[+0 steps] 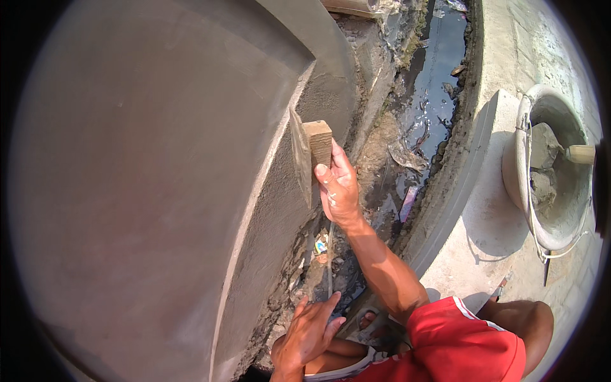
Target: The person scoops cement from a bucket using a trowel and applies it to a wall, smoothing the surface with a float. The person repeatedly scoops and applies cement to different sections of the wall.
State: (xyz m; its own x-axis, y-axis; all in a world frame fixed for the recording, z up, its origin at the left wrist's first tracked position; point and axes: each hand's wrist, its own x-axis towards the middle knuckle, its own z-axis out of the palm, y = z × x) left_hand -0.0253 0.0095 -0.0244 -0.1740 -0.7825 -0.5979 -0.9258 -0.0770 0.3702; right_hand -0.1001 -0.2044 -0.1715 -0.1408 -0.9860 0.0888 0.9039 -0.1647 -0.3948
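My right hand (342,191) is wrapped round the wooden block handle (319,143) of a plastering float. The float's thin, mortar-smeared plate (299,156) stands on edge along the corner of a grey plastered wall (159,159). Rougher plaster covers the narrow side face (254,274) below that corner. Lower down, my left hand (310,331) hangs near my knee with its fingers stretched out and apart, holding nothing. A thin pale rod (330,261) shows between the two hands; whether it touches either one I cannot tell.
A ditch of dark water (436,70) with litter and rubble runs beside the wall. On the concrete ledge (490,216) to the right stands a mortar-coated bucket (519,169) with a wire handle. Inside lie lumps of mortar (543,191) and a wooden-handled tool (580,154).
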